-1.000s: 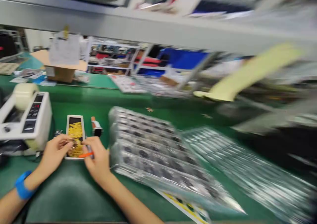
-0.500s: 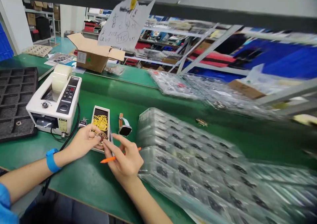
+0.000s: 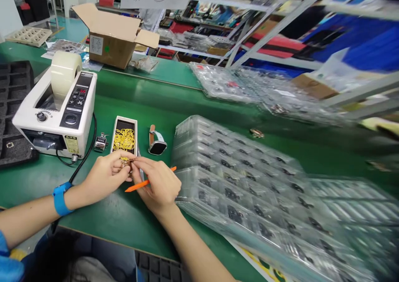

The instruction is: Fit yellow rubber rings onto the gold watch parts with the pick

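My left hand and my right hand meet over the near end of a small white tray that holds yellow rings. Both pinch a small round metal part between the fingertips. An orange stick lies across my right hand's fingers. A blue band is on my left wrist. A smartwatch with a tan strap lies just right of the tray.
A white tape dispenser with a tape roll stands at the left, its cable trailing toward me. Stacked clear blister trays fill the right. A hand counter, a black foam tray and an open cardboard box are also on the green mat.
The view swung left and down, and the blur cleared. My hands drew closer together on the small part, near the tray's front end.
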### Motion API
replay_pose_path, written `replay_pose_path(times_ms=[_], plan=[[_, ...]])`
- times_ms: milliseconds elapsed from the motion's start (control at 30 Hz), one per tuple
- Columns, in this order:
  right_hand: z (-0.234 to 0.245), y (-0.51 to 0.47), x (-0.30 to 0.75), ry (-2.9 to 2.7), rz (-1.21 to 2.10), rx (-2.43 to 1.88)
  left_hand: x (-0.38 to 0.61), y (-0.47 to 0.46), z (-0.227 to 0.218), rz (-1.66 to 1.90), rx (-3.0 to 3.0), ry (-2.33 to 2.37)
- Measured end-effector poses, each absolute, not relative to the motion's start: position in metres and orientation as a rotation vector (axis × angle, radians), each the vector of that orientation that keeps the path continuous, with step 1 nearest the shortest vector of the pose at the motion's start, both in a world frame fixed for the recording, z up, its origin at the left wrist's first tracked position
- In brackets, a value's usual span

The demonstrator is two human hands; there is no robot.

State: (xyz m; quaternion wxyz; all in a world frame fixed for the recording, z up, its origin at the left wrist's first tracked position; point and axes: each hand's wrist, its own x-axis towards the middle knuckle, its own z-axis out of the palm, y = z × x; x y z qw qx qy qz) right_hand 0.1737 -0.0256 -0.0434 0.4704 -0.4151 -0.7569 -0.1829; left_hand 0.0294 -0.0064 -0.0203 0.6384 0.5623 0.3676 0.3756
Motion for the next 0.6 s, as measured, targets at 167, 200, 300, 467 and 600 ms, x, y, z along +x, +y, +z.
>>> replay_pose_path(times_ms=[167,200,300,467,600], plan=[[-0.0465,-0.0256,0.1767,-1.912,-0.548,-0.980,0.0294,-0.0072,-0.0262,0.867,1.303,0.855],[-0.0469,-0.0260,0.1763,-1.906,-0.559,-0.984,0.0290,-0.0076,-0.0267,0.872,1.330,0.862],[-0.0475,-0.0278,0.1739,-1.876,-0.556,-1.014,0.0277,-0.0089,-0.0275,0.902,1.449,0.888],[-0.0475,-0.0296,0.1702,-1.838,-0.510,-1.049,0.0281,-0.0118,-0.0290,0.956,1.539,0.880],[-0.0474,-0.0297,0.1682,-1.829,-0.524,-1.053,0.0287,-0.0134,-0.0303,0.956,1.521,0.878]])
